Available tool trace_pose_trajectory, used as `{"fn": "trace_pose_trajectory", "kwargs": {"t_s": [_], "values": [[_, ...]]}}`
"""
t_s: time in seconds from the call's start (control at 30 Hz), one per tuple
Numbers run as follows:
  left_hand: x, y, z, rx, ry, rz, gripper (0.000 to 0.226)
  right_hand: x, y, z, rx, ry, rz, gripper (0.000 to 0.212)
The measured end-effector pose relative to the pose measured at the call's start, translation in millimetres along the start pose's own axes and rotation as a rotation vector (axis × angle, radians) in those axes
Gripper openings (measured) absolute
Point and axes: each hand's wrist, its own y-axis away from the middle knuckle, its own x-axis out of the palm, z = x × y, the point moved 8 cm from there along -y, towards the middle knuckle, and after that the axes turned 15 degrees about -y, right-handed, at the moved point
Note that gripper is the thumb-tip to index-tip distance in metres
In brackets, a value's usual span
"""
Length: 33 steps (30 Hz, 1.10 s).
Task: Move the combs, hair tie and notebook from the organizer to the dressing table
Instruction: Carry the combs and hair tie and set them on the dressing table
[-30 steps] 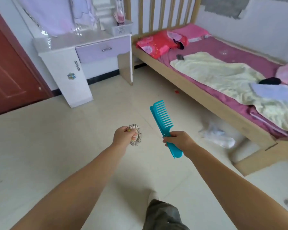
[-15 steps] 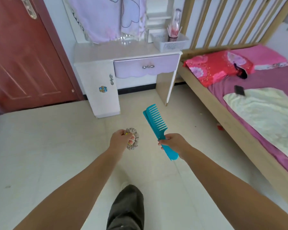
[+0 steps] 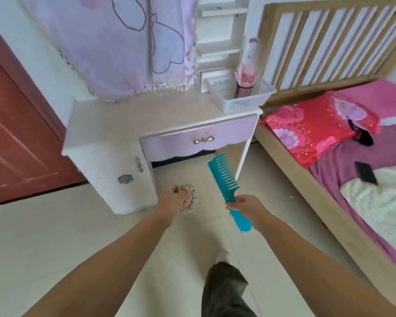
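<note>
My right hand (image 3: 246,205) grips a teal wide-tooth comb (image 3: 224,177) by its handle, teeth pointing up and to the right. My left hand (image 3: 173,199) is closed on a patterned fabric hair tie (image 3: 190,197) that sticks out past my fingers. Both hands are held out over the floor in front of the white and lilac dressing table (image 3: 128,120). Its pale top is close ahead and above my hands. No notebook or organizer shows in this view.
A white mesh basket (image 3: 242,97) with a dark cup of pink sticks sits on the table's right end. A wooden bed (image 3: 306,184) with a red pillow and a phone runs along the right. A red-brown door (image 3: 14,143) stands at left.
The view has swung left and closed in on the dressing table, which now fills the upper middle. Both hands keep the same grip on the comb and hair tie.
</note>
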Motion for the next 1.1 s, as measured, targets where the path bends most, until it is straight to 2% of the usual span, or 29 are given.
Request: {"fn": "trace_pose_trajectory", "kwargs": {"t_s": [0.17,0.3,0.43,0.57,0.7,0.87,1.0,1.1], "values": [[9.9,-111.4,-56.7,-0.044,0.036,-0.056,0.003,-21.7,-123.4,67.6,0.004,-0.039,0.029,0.02],[2.2,-185.9,-91.7,-0.087,0.025,-0.101,0.01,-26.4,-206.2,126.4,0.004,0.004,0.088,0.014],[-14.8,-257.6,-109.2,-0.127,0.032,-0.143,0.007,-6.7,-277.0,171.9,0.013,-0.001,0.145,0.016],[-24.9,-335.6,-121.5,-0.168,0.075,-0.13,0.021,24.0,-344.7,205.4,0.002,0.016,0.157,0.013],[-34.8,-414.4,-133.4,-0.202,0.072,-0.069,0.012,56.4,-410.2,234.6,0.035,0.0,0.135,0.011],[-31.8,-481.9,-134.6,-0.274,0.056,0.041,0.009,95.1,-465.7,250.9,0.096,0.028,0.079,0.021],[-24.1,-508.5,-130.8,-0.295,-0.1,0.062,0.008,107.6,-485.7,254.1,0.106,0.099,0.048,0.011],[-24.4,-516.1,-127.4,-0.299,-0.179,0.029,0.013,107.5,-492.9,257.7,0.072,0.162,0.029,0.034]]}}
